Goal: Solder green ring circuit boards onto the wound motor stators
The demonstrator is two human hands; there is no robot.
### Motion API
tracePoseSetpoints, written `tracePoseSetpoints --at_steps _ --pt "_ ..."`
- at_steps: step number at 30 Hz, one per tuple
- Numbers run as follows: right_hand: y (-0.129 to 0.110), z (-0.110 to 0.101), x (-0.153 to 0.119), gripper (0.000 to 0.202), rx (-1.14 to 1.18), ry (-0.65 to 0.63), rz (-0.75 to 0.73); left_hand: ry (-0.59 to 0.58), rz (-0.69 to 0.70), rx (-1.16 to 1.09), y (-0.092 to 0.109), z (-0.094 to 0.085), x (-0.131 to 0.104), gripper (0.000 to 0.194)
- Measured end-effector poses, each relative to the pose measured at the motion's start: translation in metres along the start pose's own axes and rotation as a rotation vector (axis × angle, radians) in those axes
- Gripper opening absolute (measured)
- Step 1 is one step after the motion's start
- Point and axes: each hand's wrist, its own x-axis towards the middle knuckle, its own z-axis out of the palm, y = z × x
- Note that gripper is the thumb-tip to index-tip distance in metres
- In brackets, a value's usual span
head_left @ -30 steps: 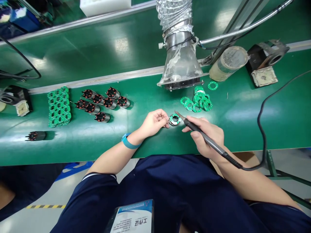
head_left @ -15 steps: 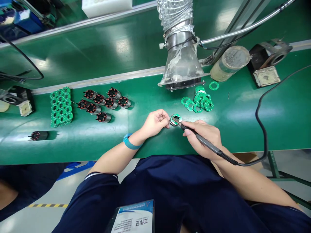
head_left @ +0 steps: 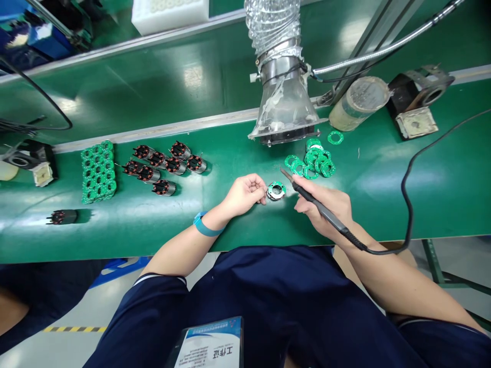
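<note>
Close in front of me stands a motor stator topped with a green ring-shaped circuit board. My left hand is closed, its fingertips pinched at the stator's left edge. A soldering iron sits in my right hand, gripped like a pen. Its tip points up and left, apart from the board, in the gap between the stator and a loose pile of green ring boards. The cable of the iron loops off to the right.
Several stators stand to the left, beside a stacked green board panel. One more stator lies further left. A fume hood hangs overhead. A clear jar and an iron holder are at back right.
The soldering iron tip has lifted off the ring board and moved up and to the right with my right hand. My left hand stays at the stator.
</note>
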Motion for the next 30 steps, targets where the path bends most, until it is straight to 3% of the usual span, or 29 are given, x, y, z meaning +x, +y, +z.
tracePoseSetpoints --at_steps 4,9,11,15,18,21,25,27,30 --pt "0.018 0.01 0.01 0.033 -0.05 -0.093 -0.039 -0.004 -0.002 0.002 0.0 0.0 0.001 0.007" --pt "0.034 0.027 0.013 0.046 0.009 -0.224 -0.088 -0.019 -0.062 -0.033 0.002 -0.002 0.001 0.01" --pt "0.037 0.032 0.011 0.044 0.056 -0.229 -0.07 -0.045 -0.188 -0.077 0.005 -0.004 0.003 0.012" --pt "0.036 0.036 0.008 0.041 0.121 -0.211 0.059 -0.219 -0.542 -0.328 0.011 -0.012 0.01 0.022" --pt "0.034 0.036 0.009 0.041 0.172 -0.198 0.147 -0.256 -0.632 -0.48 0.014 -0.015 0.014 0.021" --pt "0.035 0.037 0.01 0.04 0.213 -0.189 0.189 -0.242 -0.538 -0.442 0.014 -0.015 0.011 0.026" --pt "0.038 0.038 0.01 0.041 0.264 -0.185 0.207 -0.113 -0.208 -0.156 0.006 -0.008 -0.002 0.028" --pt "0.039 0.039 0.009 0.042 0.311 -0.175 0.213 0.006 0.001 0.087 -0.002 0.0 -0.009 0.022" --pt "0.04 0.041 0.007 0.045 0.385 -0.16 0.23 0.287 0.347 0.47 -0.018 0.017 -0.018 0.016"
